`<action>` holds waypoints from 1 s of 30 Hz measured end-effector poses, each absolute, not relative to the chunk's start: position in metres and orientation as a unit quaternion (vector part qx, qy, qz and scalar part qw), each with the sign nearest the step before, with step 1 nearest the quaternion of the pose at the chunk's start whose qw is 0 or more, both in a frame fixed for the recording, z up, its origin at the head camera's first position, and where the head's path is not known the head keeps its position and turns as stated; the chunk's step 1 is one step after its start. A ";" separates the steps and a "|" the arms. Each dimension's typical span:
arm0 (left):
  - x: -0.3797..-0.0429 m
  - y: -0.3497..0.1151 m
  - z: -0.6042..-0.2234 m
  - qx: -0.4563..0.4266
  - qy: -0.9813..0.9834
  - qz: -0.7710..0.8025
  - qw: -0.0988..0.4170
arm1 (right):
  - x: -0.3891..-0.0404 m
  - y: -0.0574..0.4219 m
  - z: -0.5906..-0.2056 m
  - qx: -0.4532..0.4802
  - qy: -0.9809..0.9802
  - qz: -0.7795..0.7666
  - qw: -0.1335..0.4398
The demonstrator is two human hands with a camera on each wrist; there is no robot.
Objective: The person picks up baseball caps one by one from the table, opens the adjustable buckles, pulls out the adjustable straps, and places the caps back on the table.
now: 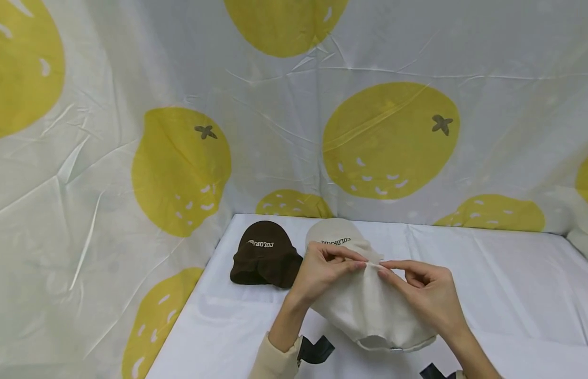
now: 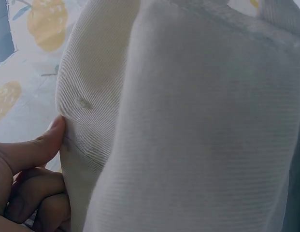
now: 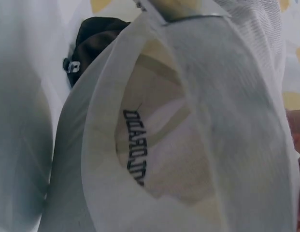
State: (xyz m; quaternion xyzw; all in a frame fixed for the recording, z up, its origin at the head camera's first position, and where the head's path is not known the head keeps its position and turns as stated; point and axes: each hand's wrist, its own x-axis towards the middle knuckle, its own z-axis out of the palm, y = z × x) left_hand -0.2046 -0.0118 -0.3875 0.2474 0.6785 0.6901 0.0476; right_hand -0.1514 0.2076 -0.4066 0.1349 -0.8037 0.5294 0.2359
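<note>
The left hand (image 1: 322, 273) pinched the upper edge of the white cap (image 1: 369, 308) between thumb and fingers, and the right hand (image 1: 431, 295) pinched that edge too, the two sets of fingertips near each other. The white cap hung down from both grips over the table (image 1: 511, 284), its arched opening at the bottom. Just behind the white cap, partly hidden, was the beige cap (image 1: 334, 231) with dark lettering; left of it, the brown cap (image 1: 265, 258), lettered pale. Beyond it hung a lemon-print cloth (image 1: 275, 95).
</note>
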 end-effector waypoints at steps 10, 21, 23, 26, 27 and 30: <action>-0.210 -0.026 -0.386 0.187 0.674 0.714 0.011 | -0.150 0.216 -0.403 0.144 -0.806 0.531 0.217; -0.218 -0.036 -0.389 0.126 0.656 0.744 -0.006 | -0.148 0.221 -0.404 0.169 -0.810 0.546 0.132; -0.219 -0.038 -0.389 0.122 0.649 0.751 -0.008 | -0.149 0.223 -0.404 0.191 -0.808 0.545 0.119; -0.221 -0.040 -0.389 0.112 0.644 0.757 -0.013 | -0.152 0.228 -0.406 0.230 -0.799 0.547 0.097; -0.222 -0.041 -0.389 0.109 0.641 0.760 -0.015 | -0.153 0.230 -0.406 0.241 -0.796 0.547 0.091; -0.224 -0.044 -0.389 0.100 0.632 0.769 -0.020 | -0.154 0.237 -0.407 0.257 -0.791 0.550 0.075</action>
